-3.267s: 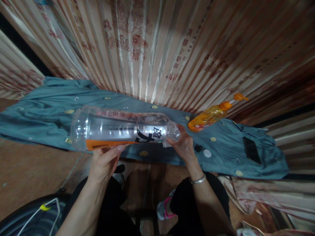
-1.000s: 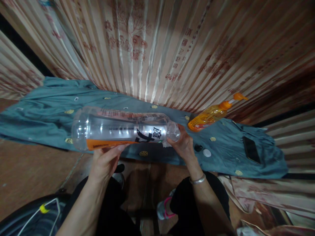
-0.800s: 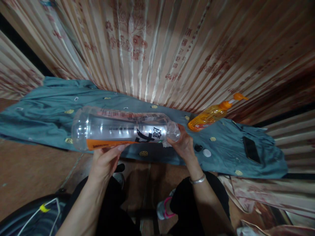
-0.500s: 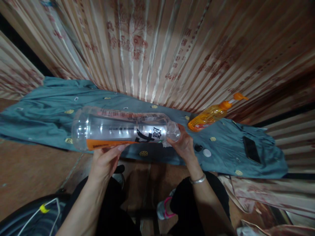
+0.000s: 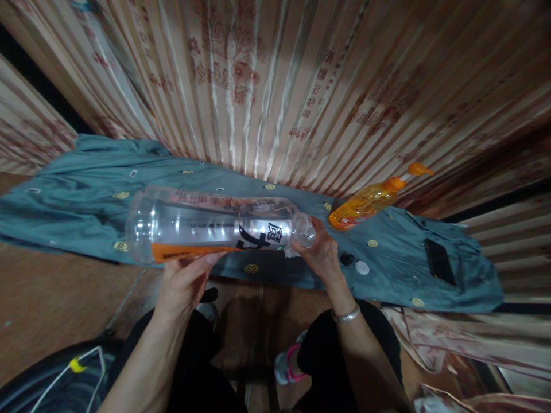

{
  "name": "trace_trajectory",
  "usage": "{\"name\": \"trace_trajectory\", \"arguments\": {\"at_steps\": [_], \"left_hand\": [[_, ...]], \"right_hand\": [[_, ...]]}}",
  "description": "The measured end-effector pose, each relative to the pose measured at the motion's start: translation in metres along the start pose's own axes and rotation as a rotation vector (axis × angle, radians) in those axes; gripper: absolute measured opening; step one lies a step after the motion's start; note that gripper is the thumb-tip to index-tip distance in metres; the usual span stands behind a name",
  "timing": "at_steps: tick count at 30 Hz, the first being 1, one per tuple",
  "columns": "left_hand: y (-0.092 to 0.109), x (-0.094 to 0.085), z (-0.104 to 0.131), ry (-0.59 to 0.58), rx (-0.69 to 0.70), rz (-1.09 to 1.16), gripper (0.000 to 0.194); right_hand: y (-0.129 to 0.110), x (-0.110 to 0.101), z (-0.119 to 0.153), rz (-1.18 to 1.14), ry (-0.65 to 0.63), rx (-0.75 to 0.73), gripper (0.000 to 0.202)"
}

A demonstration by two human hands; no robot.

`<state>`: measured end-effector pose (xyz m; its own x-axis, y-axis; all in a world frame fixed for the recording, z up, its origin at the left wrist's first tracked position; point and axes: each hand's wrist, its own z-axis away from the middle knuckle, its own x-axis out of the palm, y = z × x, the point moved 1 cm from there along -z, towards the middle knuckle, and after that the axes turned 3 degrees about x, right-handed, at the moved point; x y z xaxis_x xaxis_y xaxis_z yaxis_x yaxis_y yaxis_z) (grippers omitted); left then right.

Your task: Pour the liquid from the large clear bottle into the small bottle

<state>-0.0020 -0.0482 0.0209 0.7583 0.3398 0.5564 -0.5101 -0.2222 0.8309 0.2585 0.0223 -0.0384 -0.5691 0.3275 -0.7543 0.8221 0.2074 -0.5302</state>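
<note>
- The clear bottle (image 5: 224, 223) lies sideways in both hands above the blue-green cloth (image 5: 94, 166), base toward 9 o'clock and neck toward 3 o'clock; its label is silver and orange with black lettering.
- The left hand (image 5: 183, 284), at 7 o'clock of the bottle's middle, grips its near side, thumb along the orange band; the other fingers are mostly hidden.
- The right hand (image 5: 321, 249), at the bottle's 3 o'clock end, has its fingers closed around the neck; how far they wrap on the far side, I cannot tell.
- A silver bracelet (image 5: 345, 314) circles the right wrist.
- At 2 o'clock from the right hand is a pump bottle (image 5: 365, 203) of orange liquid, its orange head pointing toward 2 o'clock in the view.
- A small black object (image 5: 346, 259) and a white disc (image 5: 362, 268) sit side by side near the right wrist, between 3 and 4 o'clock from that hand.
- Farther out, toward 3 o'clock, lies a dark phone (image 5: 439, 263).
- A patterned curtain (image 5: 275, 86) hangs at 12 o'clock.
</note>
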Motion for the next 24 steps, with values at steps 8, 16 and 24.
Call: {"name": "trace_trajectory", "arguments": {"at_steps": [8,16,24], "left_hand": [[-0.0005,-0.0013,0.0012,-0.007,-0.007,-0.038,0.057],[-0.0020,-0.0045,0.0007,-0.003,-0.003,-0.027,0.062],[-0.0040,-0.0079,0.0002,-0.008,-0.004,-0.046,0.062]], "right_hand": [[-0.0009,-0.0001,0.0006,0.010,0.002,0.004,0.058],[-0.0001,0.0007,-0.0003,-0.005,0.007,-0.004,0.059],[-0.0016,-0.0001,0.0001,0.011,0.003,0.011,0.058]]}}
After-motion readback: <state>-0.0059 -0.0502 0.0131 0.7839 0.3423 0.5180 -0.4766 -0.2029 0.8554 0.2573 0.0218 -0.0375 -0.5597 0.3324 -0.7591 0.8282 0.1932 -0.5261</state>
